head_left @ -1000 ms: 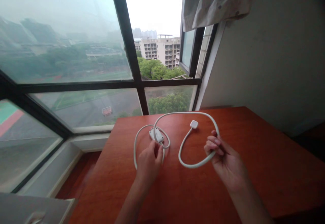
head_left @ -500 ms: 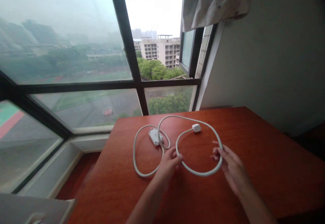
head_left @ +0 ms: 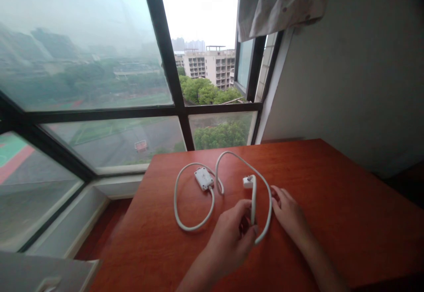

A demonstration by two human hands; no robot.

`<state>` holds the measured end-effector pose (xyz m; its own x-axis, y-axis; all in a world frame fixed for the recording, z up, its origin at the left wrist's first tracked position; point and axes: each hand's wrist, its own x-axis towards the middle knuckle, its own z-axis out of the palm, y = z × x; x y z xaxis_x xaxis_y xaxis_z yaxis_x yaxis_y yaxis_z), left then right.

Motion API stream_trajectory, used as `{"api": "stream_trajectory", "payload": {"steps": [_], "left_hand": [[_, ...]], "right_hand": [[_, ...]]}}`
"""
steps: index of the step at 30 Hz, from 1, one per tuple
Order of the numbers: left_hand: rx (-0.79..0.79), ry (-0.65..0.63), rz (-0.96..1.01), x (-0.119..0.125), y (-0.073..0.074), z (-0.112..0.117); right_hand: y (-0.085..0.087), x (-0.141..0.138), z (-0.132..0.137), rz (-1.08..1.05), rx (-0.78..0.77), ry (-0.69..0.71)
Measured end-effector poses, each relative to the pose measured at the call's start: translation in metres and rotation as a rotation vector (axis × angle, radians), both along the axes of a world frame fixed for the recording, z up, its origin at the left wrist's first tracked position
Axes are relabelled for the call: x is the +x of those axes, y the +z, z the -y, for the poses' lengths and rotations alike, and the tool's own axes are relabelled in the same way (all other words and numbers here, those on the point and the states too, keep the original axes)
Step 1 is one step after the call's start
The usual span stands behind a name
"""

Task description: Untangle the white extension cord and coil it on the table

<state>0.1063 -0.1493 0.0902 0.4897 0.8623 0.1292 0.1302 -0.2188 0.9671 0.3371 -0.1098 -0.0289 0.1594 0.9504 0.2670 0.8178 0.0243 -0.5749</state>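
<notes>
A thick white extension cord (head_left: 266, 181) lies in loops on the wooden table. One end carries a flat white box (head_left: 203, 178) with small dark marks at its corners; the other ends in a white plug (head_left: 247, 182). My left hand (head_left: 233, 230) is shut on the cord, pinching it between thumb and fingers a short way from the plug. That stretch of cord stands raised toward the plug. Just right of the big loop is my right hand (head_left: 287, 210), fingers loosely bent and apart. Its fingertips are beside the cord; whether they touch it I cannot tell.
The reddish-brown table (head_left: 334, 203) reaches to a dark-framed window (head_left: 179, 106) at the back, partly open. A grey wall (head_left: 347, 84) rises at the right, with a curtain (head_left: 281, 5) above. A grey panel (head_left: 46, 274) stands at the lower left.
My left hand has moved right and nearer, turning the cord by the plug upward. The big loop has narrowed. My right hand has released the cord, and the plug has shifted slightly left and nearer.
</notes>
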Motion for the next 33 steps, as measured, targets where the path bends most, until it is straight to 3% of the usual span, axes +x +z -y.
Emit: {"api": "stream_trajectory", "payload": {"steps": [4, 9, 12, 15, 24, 30, 33], "left_hand": [[0.051, 0.116, -0.026, -0.003, -0.01, -0.014], [0.223, 0.527, -0.07, -0.027, -0.032, -0.054], [0.33, 0.65, -0.178, -0.046, -0.034, -0.068], [0.324, 0.735, -0.171, -0.062, -0.033, -0.065], [0.187, 0.642, -0.344, -0.082, -0.057, -0.026], [0.197, 0.266, -0.528, -0.058, -0.062, 0.007], [0.216, 0.201, -0.594, -0.049, -0.069, 0.011]], "right_hand": [[0.001, -0.009, -0.015, 0.069, -0.033, 0.09], [-0.002, -0.012, -0.035, 0.029, -0.064, 0.146], [-0.004, -0.012, -0.051, -0.087, -0.063, 0.126], [-0.008, -0.011, -0.067, -0.212, -0.035, 0.119], [-0.02, -0.002, -0.073, -0.367, 0.087, -0.07], [-0.017, -0.006, -0.07, -0.348, 0.089, -0.049], [-0.016, -0.007, -0.071, -0.348, 0.092, -0.044]]}}
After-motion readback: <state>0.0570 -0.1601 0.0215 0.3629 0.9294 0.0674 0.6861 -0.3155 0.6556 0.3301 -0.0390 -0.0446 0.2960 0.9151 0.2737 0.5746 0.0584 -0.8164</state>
